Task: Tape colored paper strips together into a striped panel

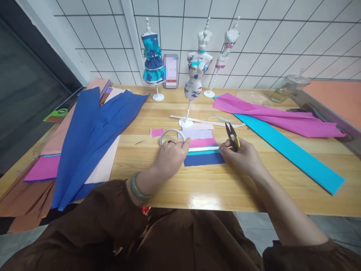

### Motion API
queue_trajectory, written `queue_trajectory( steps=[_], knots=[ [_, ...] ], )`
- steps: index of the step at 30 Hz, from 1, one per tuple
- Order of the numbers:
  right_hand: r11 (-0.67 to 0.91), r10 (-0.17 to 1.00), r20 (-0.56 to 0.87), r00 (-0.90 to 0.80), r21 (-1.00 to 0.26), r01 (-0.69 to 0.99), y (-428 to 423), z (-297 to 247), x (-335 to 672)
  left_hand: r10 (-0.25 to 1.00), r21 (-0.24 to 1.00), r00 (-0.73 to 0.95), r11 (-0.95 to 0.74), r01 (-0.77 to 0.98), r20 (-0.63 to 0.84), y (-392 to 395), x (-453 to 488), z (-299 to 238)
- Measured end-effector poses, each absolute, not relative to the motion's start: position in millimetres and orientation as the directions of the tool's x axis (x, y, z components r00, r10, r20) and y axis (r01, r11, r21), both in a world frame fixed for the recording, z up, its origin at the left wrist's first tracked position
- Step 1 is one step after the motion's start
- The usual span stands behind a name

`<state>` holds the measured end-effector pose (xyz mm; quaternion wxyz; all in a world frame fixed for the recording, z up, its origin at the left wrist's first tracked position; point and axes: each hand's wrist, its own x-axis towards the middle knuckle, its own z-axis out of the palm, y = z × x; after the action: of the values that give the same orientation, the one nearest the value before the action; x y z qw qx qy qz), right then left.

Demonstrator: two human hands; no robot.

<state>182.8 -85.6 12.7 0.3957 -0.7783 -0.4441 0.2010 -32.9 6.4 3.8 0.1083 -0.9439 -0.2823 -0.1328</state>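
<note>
Wooden bench (135, 184) carries layered crepe-paper strips (202, 142); left hand (172, 156) grips a tape roll (170, 130), right hand (245, 158) grips thread snips (231, 137) and pinches the white strip (203, 149), apparently to hold it straight

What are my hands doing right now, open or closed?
Left hand: bent fingers at the white ring; grip can't be told.
Right hand: closed, holding black-bladed snips, fingertips at the white strip.
</note>
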Motion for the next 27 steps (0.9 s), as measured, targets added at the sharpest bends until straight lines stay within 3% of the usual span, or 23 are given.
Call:
queue_trajectory(
  steps=[7,27],
  knots=[
    [-0.257,0.881,0.073,0.468,-0.756,0.602,-80.2,3.6,193.3,0.571,-0.003,0.782,-0.807,0.590,0.248,0.7,-29.7,0.7],
    [-0.254,0.866,0.120,0.486,-0.731,0.633,-77.5,-4.6,193.7,0.612,0.038,0.765,-0.785,0.618,0.199,-2.0,-32.4,3.5]
  ],
)
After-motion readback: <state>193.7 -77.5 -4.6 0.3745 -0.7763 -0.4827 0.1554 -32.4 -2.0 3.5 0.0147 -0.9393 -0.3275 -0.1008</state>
